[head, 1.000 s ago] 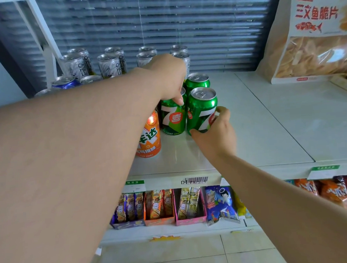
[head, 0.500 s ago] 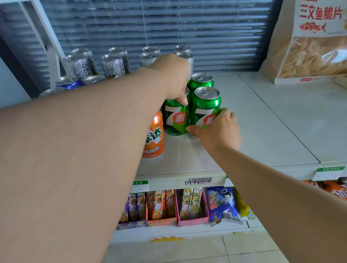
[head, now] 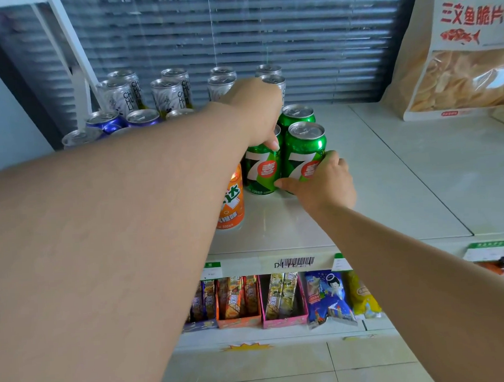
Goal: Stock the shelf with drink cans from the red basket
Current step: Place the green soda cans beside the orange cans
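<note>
A person's left hand (head: 255, 111) grips the top of a green can (head: 260, 173) standing on the white shelf (head: 390, 183), just right of the orange can (head: 231, 203). The right hand (head: 323, 184) curls round the base of a second green can (head: 304, 150), further right of the orange can.

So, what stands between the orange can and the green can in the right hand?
A second green can, gripped at its top by the left hand, as the head view shows.
</note>
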A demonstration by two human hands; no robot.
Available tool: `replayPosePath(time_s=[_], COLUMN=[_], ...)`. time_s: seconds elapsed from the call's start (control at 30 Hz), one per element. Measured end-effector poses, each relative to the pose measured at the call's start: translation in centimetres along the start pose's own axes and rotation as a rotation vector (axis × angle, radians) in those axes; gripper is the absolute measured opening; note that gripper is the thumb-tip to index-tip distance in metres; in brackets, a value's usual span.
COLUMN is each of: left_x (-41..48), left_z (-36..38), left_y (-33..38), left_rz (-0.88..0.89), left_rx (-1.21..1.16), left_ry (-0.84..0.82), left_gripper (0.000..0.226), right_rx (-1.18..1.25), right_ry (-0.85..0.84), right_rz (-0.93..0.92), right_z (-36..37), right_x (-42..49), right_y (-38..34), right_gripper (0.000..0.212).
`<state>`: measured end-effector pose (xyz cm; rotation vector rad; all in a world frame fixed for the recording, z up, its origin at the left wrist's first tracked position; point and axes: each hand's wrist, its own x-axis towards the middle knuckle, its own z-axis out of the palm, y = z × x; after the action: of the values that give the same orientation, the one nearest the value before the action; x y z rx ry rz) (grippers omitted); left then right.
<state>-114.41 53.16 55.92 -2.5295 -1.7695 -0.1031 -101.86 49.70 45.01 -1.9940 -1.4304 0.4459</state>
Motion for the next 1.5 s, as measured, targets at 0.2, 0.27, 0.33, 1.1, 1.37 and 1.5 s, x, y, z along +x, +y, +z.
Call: replayPosePath(time_s=[0.2, 0.27, 0.33, 1.1, 1.37, 1.5], left_x=[0.1, 0.0, -0.2, -16.4, -28.5, -33.1], left_z=[0.2, 0.4, 0.7, 0.1, 5.9, 9.8], left_y=[-0.2, -0.2, -0.2, -1.9, -7.5, -9.8], left_rz=[-0.021, -0.027, -0.045, -0.517, -0.497, -0.554], left_rx=[-0.031, -0.035, -0.033, -0.759, -0.855, -0.844], left_ry=[0.036, 0.059, 0.084, 0.669, 0.461, 0.393], left_gripper=[0.04, 0.04, 0.04, 0.025, 0.028, 0.028], right_rx=[-0.002, 0.019, 0.057, 0.284, 0.419, 0.405], right_ry=[-0.042, -0.062, -0.081, 0.051, 0.014, 0.023], right_rz=[-0.037, -0.052, -0.061, -0.148, -0.142, -0.112], right_z=[-0.4, -0.6, -0.9, -4.7, 0.1, 4.6], right_x=[0.0, -0.2, -0.3, -11.6, -23.5, -28.2], right_y=[0.6, 0.9, 1.0, -6.9, -9.8, -8.8], right_gripper=[0.087, 0.087, 0.087, 0.013, 0.019, 0.023])
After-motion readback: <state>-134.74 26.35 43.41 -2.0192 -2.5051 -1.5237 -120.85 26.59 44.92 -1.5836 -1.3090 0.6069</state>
